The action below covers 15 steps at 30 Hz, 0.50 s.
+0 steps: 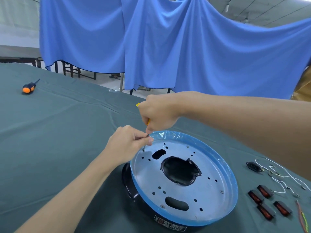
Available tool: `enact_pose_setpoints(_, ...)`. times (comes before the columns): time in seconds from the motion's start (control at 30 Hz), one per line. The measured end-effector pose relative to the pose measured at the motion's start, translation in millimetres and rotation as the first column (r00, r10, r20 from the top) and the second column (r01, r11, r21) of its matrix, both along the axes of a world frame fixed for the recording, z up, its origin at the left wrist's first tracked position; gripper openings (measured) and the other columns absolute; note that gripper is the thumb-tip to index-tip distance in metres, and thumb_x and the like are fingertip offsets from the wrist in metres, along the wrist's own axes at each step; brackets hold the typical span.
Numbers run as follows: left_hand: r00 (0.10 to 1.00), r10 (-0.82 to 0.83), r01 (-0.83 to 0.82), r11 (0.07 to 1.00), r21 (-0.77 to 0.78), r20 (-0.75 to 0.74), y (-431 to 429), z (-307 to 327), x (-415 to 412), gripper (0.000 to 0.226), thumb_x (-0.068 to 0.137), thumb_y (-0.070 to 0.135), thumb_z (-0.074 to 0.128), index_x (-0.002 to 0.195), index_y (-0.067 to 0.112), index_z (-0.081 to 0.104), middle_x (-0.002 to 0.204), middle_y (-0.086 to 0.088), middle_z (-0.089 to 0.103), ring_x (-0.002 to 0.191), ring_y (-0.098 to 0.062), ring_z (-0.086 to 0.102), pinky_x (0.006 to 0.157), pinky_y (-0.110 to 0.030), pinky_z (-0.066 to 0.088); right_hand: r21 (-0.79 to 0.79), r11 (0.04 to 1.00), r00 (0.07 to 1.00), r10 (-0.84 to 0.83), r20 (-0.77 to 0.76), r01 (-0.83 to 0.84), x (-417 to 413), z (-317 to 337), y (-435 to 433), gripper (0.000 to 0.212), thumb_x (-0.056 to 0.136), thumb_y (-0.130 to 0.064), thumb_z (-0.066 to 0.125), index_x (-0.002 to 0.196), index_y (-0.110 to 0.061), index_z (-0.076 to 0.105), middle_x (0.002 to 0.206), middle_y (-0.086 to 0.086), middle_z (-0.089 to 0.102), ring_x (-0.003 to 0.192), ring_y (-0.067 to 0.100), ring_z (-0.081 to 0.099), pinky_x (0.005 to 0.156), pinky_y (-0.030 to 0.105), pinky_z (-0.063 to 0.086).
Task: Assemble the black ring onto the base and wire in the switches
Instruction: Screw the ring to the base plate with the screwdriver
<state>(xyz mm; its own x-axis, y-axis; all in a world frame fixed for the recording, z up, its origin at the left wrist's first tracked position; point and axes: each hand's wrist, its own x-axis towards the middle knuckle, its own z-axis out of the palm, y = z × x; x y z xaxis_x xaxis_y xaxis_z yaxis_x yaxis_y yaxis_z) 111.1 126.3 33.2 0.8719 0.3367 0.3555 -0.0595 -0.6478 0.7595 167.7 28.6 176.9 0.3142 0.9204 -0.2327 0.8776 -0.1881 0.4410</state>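
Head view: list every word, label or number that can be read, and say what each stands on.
Sticker on the outer wall of the black ring: printed lines and reddish marks, too small and blurred to read.
No other text shows on the base, the switches, the orange screwdriver or the yellow-handled screwdriver.

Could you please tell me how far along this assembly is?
Done: the round metal base with the blue-filmed rim sits on the black ring, three screws apparently in. In hand: the right hand drives a yellow-handled screwdriver at another hole while the left hand pinches its shaft. Left: the four red rocker switches and white wires lie loose, unwired.
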Motion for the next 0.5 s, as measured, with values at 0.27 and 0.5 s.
enact_pose_setpoints(0.27,0.996,-0.076,0.076,0.997,0.011,-0.05,-2.5,1.2,0.3,0.019,0.092,0.032,0.067,0.081,0.022,0.079,0.054,-0.002,0.04,0.054,-0.013,0.026,0.059,-0.03,0.027,-0.021,0.783,0.677,-0.551,-0.488,0.622,7.7,-9.0,-4.4,0.028,0.097,-0.015,0.048,0.075,-0.002,0.06,0.054,0.005,0.043,0.043,0.016,0.022,0.04,0.018,0.019)
enact_pose_setpoints(0.5,0.997,-0.06,0.06,0.998,-0.005,-0.037,-0.6,1.3,0.0,0.019,0.093,0.037,0.064,0.086,0.029,0.079,0.079,-0.021,0.068,0.059,-0.013,0.041,0.067,-0.033,0.041,0.039,0.933,0.904,-0.335,-0.265,0.357,2.7,-1.0,2.2,0.024,0.087,-0.036,0.063,0.083,-0.012,0.065,0.072,-0.002,0.071,0.047,0.015,0.059,0.05,0.021,0.045)
